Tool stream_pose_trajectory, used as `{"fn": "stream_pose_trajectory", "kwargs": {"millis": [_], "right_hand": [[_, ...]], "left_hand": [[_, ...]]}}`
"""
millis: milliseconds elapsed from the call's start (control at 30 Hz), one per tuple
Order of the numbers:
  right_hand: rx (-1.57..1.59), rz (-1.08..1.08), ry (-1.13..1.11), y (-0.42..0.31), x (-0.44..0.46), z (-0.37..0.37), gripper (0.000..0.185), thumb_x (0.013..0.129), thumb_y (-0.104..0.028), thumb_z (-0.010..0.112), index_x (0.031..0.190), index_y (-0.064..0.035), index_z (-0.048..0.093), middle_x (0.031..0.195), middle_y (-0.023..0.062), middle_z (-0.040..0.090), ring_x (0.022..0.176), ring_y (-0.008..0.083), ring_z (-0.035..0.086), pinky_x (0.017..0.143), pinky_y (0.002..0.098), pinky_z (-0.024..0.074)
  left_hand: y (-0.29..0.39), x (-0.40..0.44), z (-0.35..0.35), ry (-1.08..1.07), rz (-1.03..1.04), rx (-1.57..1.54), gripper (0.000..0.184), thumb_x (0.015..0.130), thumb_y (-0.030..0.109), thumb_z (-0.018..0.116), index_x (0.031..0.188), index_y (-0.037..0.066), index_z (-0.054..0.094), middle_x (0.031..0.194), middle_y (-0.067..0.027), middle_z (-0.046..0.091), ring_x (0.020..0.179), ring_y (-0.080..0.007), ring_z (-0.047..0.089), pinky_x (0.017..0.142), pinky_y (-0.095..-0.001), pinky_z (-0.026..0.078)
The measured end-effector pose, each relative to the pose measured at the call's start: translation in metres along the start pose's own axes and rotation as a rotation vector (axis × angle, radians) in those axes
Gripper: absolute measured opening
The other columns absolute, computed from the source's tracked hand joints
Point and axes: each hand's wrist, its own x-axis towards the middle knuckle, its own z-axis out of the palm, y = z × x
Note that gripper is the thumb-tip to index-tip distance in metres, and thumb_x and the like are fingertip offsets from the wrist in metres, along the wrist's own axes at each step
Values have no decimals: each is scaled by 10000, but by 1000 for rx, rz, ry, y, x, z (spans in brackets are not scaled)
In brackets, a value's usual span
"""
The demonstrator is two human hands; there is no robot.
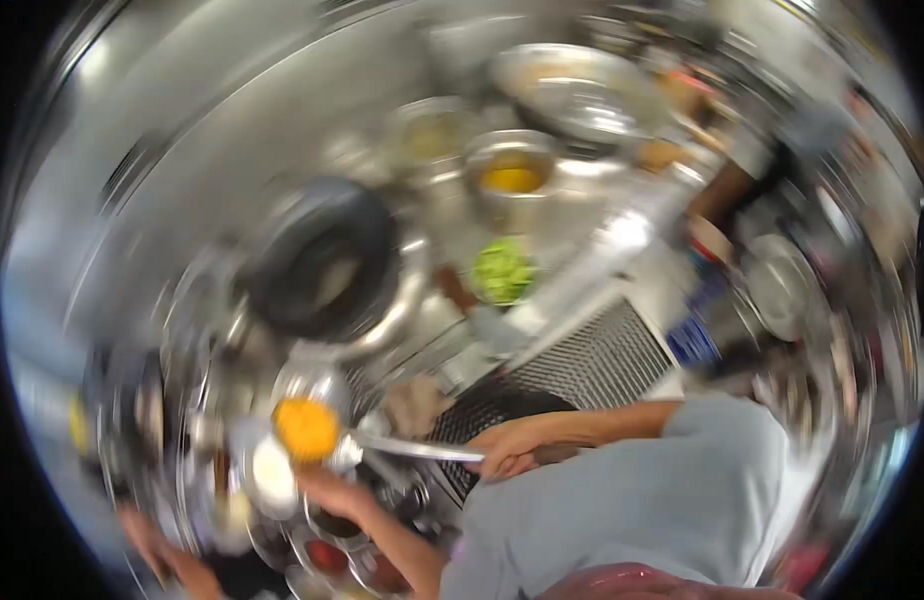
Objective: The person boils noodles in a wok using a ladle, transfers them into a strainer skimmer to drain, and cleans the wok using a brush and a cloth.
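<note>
The view is smeared by motion. My right hand (510, 449) is closed around the handle of a long metal utensil (412, 447), whose dark grip end shows behind the hand. The utensil's far end reaches toward a container of orange food (307, 428); whether it is a ladle or a spatula is too blurred to tell. My left hand (332, 488) reaches out just below that orange food, beside a white round item (274, 470). I cannot tell whether its fingers grip anything.
A dark wok (327, 260) stands beyond, near a bowl of chopped green food (502, 270) and a pot with yellow contents (512, 172). A perforated metal grate (602, 355) lies right. Another person's hands (167, 555) show lower left; another person's arm (727, 195) at right.
</note>
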Motion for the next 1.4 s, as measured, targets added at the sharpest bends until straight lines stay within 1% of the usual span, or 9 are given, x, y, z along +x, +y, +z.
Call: {"fn": "stream_pose_trajectory", "kwargs": {"millis": [133,167,433,500,667,800,1133,1300,1400], "right_hand": [[-98,188,141,-41,-28,-5,170,814,-97,613,892,-67,464,517,-29,354,346,66,321,315,247,253],[-84,249,89,-50,-34,-7,176,816,-91,617,905,-68,466,517,-26,354,346,63,314,313,243,243],[-235,719,-297,-48,-20,-51,164,833,-74,576,954,-75,465,511,-7,356,322,76,299,299,240,219],[-249,781,-416,-38,-6,-42,165,838,-78,562,970,-75,462,510,-6,362,311,87,297,292,242,218],[-477,1001,-524,-17,17,-6,161,849,-76,536,987,-77,453,510,-9,359,310,91,314,288,248,237],[-559,1119,-639,13,30,26,140,857,-43,495,987,-63,448,510,-6,362,311,91,330,285,252,267],[-665,1411,-750,122,52,107,166,855,-68,489,1012,-71,436,506,-23,359,309,79,325,290,247,295],[-676,1370,-797,165,41,142,166,851,-79,503,1004,-76,438,501,-22,361,309,76,329,287,236,289],[-617,1309,-855,182,41,160,163,853,-88,516,997,-74,441,509,-22,363,314,73,330,287,231,282]], "left_hand": [[34,0,31,549,-173,-1807,488,934,188,498,1374,8,387,1332,-221,463,1119,-304,525,964,-392,403],[29,-20,13,1066,-285,-1984,560,928,189,508,1406,-33,319,1429,-256,344,1321,-353,359,1090,-407,275],[74,-177,85,951,-1420,-1895,602,975,286,439,1433,-45,228,1487,-228,252,1395,-342,220,1137,-396,177],[89,-214,107,681,-1593,-3106,716,977,519,337,1452,-8,239,1491,-165,291,1390,-266,247,1129,-351,190],[94,-284,129,1368,-1630,-2836,648,986,462,369,1408,-27,317,1449,-189,365,1353,-276,339,1092,-341,274],[88,-346,133,681,-1628,-1406,630,912,283,543,1385,-67,318,1424,-283,337,1344,-391,317,1118,-424,244],[154,-536,221,546,-2268,-1126,137,871,115,561,978,48,612,814,-146,646,725,-291,642,669,-374,501],[168,-685,301,-225,-2346,-803,409,852,79,463,1253,1,492,1401,-193,417,1179,-356,517,903,-450,475],[233,-761,390,-509,-2186,-728,328,844,133,497,1137,-9,535,1198,-224,544,1010,-413,587,839,-464,486]]}}
